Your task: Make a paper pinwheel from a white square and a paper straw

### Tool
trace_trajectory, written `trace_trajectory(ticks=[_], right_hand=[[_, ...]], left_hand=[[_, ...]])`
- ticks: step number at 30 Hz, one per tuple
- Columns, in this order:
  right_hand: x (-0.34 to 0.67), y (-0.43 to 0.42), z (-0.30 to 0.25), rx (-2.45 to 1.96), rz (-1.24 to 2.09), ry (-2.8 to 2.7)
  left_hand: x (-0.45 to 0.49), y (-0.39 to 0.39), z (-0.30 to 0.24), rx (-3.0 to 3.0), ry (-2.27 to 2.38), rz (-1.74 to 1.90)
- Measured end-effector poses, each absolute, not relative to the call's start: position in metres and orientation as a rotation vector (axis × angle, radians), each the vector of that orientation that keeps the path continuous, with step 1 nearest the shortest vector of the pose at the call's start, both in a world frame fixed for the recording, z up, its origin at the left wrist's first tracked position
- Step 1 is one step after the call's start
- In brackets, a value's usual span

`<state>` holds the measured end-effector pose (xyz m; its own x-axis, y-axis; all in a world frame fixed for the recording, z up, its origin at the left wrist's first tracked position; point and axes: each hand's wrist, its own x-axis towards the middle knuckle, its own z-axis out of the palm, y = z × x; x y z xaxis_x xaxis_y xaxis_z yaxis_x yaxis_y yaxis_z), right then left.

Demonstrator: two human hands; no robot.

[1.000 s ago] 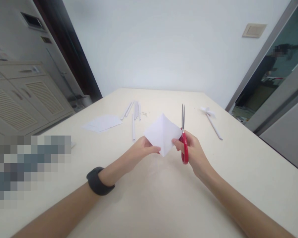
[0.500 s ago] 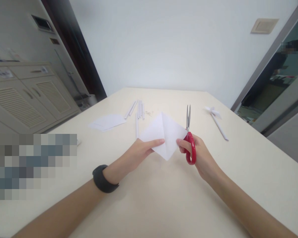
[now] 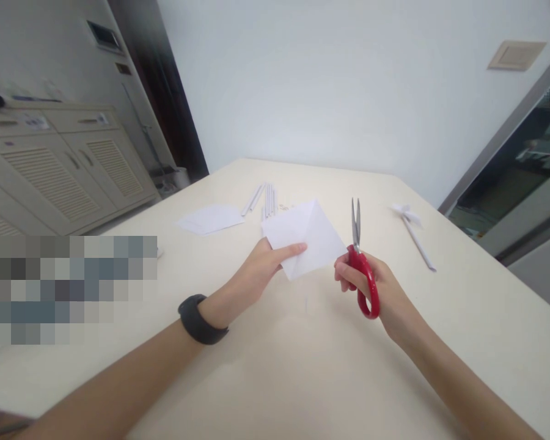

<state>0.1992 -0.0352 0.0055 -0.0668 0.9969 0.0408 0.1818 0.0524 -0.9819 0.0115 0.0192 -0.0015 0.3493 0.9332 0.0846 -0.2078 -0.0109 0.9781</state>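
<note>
White paper [image 3: 325, 238] and red-handled scissors [image 3: 356, 247] above a table [image 3: 266, 373]
The left hand [image 3: 252, 269] pinches the paper; the right hand [image 3: 385, 287] wraps around the scissors just beside it. Left of the table, a louvred cabinet [image 3: 68, 140] stands closed; what the pale bin [image 3: 181, 178] holds is unclear.

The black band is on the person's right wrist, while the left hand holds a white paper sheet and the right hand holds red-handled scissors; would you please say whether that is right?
Not quite: the head view shows the black band on the left wrist. The rest is correct: the left hand holds the white paper sheet and the right hand the red-handled scissors.
</note>
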Motion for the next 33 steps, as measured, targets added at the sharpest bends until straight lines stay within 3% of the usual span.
trace_trajectory(ticks=[13, 21, 33], right_hand=[[0.222, -0.020, -0.004, -1.404, 1.213, -1.451], [0.226, -0.017, -0.011, -1.785, 0.487, -1.907], [0.225, -0.015, -0.023, -1.844, 0.384, -1.980]], left_hand=[[0.015, 0.014, 0.001, 1.329, 0.855, 1.033], [0.015, 0.015, 0.003, 1.313, 0.865, 1.064], [0.014, 0.015, -0.002, 1.341, 0.885, 1.022]])
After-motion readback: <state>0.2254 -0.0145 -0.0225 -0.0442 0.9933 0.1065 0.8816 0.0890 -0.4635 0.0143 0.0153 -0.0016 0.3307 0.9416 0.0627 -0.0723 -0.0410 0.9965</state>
